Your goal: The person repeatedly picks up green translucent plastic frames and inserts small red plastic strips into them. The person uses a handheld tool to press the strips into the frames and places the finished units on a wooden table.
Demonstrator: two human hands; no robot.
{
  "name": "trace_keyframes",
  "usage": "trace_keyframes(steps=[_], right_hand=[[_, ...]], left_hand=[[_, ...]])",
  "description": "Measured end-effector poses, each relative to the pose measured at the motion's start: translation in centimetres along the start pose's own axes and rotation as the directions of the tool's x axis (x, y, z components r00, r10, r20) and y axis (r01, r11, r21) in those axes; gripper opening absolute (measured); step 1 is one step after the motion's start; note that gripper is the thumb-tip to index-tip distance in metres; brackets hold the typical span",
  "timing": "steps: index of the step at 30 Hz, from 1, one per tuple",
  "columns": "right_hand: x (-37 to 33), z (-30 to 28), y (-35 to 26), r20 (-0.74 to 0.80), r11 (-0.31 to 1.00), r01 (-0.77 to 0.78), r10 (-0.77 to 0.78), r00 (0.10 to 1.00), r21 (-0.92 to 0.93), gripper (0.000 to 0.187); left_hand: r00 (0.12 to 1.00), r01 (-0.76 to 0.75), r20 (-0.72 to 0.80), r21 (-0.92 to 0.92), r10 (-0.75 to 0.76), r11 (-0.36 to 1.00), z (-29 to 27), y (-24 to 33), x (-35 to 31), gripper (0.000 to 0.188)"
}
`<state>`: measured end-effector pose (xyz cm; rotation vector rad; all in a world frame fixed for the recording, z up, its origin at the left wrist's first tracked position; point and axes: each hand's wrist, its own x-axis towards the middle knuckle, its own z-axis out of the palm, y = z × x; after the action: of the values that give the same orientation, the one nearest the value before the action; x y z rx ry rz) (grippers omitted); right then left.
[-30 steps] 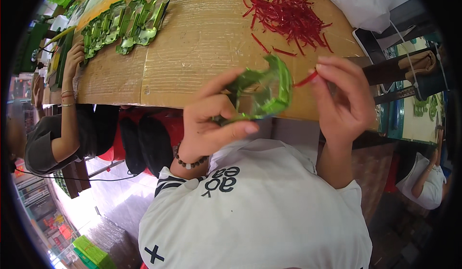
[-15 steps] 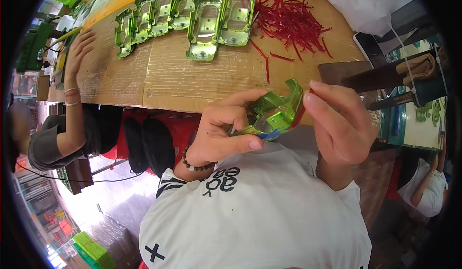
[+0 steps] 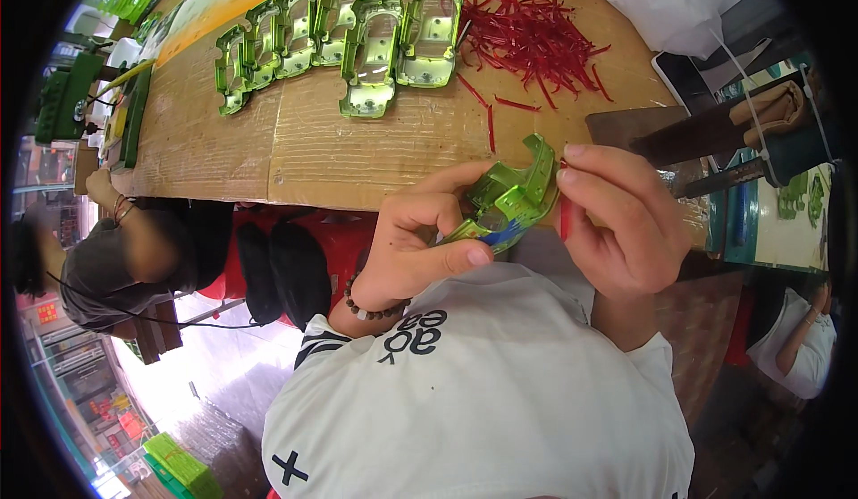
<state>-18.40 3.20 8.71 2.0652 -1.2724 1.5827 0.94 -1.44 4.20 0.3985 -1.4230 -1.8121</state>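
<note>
My left hand (image 3: 416, 240) is closed round a glossy green toy car body shell (image 3: 516, 197), thumb along its near side. The shell is tilted above my lap, just off the table's near edge, and shows a blue patch on its lower side. Close to its right end, my right hand (image 3: 626, 222) pinches a thin red plastic strip (image 3: 564, 211) between thumb and fingers. The strip hangs roughly upright, and a narrow gap seems to part it from the shell. Part of the strip is hidden by my fingers.
Several green car shells (image 3: 368, 57) lie in a row on the cardboard-covered table (image 3: 331, 164). Right of them is a pile of red strips (image 3: 536, 39), with a few loose ones nearby. A white plastic bag (image 3: 657, 8) lies far right. At left sits another person (image 3: 134, 249).
The red strip, which lay along the shell's right end, now stands apart from it in my right hand. At left, the other person's hand has drawn back toward the table's edge.
</note>
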Motion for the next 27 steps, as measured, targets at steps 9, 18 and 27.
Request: trace_keyframes(steps=[9,18,27], right_hand=[[0.1,0.9,-0.4,-0.050,0.992,-0.124,0.124,0.991,0.018,0.032],[0.2,0.1,-0.8,0.118,1.000,0.009,-0.011,0.993,0.015,0.026],[-0.2,1.1,-1.6,0.074,0.976,-0.143,0.132,0.989,0.165,0.035]], left_hand=[[0.997,-0.018,-0.075,0.082,0.024,0.996,0.4,0.5,-0.1,0.034],[0.994,-0.001,-0.105,0.038,0.005,0.999,0.3,0.7,-0.4,0.034],[0.988,-0.023,-0.152,0.124,0.041,0.992,0.0,0.5,-0.7,0.029]])
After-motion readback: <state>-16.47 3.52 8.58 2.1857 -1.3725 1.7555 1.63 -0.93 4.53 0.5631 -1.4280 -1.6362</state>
